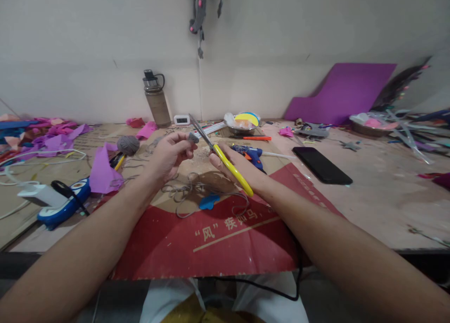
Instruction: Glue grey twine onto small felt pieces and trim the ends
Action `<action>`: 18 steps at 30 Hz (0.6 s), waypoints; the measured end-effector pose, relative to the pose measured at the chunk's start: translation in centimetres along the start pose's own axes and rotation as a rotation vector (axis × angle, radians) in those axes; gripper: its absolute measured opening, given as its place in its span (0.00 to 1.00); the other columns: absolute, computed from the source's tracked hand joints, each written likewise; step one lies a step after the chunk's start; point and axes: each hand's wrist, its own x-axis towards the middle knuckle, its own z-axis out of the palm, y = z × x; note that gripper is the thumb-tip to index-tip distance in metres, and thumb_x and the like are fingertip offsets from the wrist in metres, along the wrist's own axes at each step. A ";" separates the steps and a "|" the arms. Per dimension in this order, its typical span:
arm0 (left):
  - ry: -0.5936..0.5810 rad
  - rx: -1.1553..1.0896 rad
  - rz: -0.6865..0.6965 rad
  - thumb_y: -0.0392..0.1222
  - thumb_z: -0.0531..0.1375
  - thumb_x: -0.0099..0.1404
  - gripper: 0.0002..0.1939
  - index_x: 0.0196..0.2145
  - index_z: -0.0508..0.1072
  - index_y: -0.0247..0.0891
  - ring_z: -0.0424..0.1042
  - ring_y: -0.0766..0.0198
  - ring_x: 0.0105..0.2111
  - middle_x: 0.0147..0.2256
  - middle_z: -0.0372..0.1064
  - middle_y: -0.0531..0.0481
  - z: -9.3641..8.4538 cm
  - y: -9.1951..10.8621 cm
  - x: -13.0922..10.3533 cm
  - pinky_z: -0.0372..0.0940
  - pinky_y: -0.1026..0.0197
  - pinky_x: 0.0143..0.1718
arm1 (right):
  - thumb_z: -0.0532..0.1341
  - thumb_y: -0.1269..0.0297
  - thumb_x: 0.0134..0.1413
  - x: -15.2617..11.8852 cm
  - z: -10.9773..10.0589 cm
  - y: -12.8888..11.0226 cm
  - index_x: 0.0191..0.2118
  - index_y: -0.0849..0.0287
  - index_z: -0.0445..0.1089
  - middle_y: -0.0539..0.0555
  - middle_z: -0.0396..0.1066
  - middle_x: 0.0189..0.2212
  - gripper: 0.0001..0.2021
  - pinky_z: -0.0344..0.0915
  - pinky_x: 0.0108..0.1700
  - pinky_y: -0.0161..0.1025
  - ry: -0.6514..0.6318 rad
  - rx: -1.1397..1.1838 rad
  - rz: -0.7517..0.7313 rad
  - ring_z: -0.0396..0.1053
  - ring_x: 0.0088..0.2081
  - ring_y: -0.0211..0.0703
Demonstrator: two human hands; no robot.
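Between the thumb and fingertips of my left hand (pixel 174 154) is a small grey felt piece (pixel 193 138). My right hand (pixel 239 166) holds yellow-handled scissors (pixel 228 163), whose blades point up and to the left, close beside the grey piece. Whether the blades touch it I cannot tell. Below both hands, loose grey yarn (pixel 190 187) lies in loops over the red and brown cardboard (pixel 158 248). A blue felt cutout (pixel 209 201) rests near the yarn. Just behind my right hand sits a blue glue gun (pixel 253 156), partly hidden.
Left are a grey yarn ball (pixel 128 145), purple felt (pixel 104 170) and a blue power strip (pixel 66 203) with cables. A bottle (pixel 157 102) and metal bowl (pixel 241 128) stand by the wall. On the right lie a phone (pixel 321 165) and a purple sheet (pixel 344 95).
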 end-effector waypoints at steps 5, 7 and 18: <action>0.010 -0.088 -0.055 0.33 0.65 0.50 0.06 0.28 0.71 0.34 0.65 0.73 0.23 0.26 0.69 0.51 0.3 0.2 -0.1 0.60 0.69 0.26 | 0.55 0.46 0.57 -0.1 0.1 -0.1 0.38 0.56 0.60 0.50 0.64 0.29 0.17 0.58 0.33 0.38 0.006 0.000 0.024 0.60 0.30 0.38; 0.023 -0.121 -0.061 0.32 0.64 0.49 0.06 0.27 0.70 0.34 0.65 0.73 0.23 0.26 0.69 0.51 0.5 0.3 -0.1 0.60 0.69 0.26 | 0.55 0.47 0.56 0.0 0.2 0.1 0.38 0.56 0.60 0.50 0.64 0.30 0.16 0.58 0.34 0.38 0.001 -0.014 0.025 0.60 0.30 0.38; 0.016 -0.107 -0.066 0.30 0.62 0.49 0.06 0.25 0.68 0.34 0.61 0.75 0.19 0.23 0.66 0.53 1.0 0.7 -0.5 0.56 0.70 0.22 | 0.55 0.47 0.57 -0.2 0.4 0.0 0.40 0.55 0.64 0.49 0.64 0.29 0.17 0.59 0.38 0.39 0.016 -0.086 0.006 0.59 0.32 0.40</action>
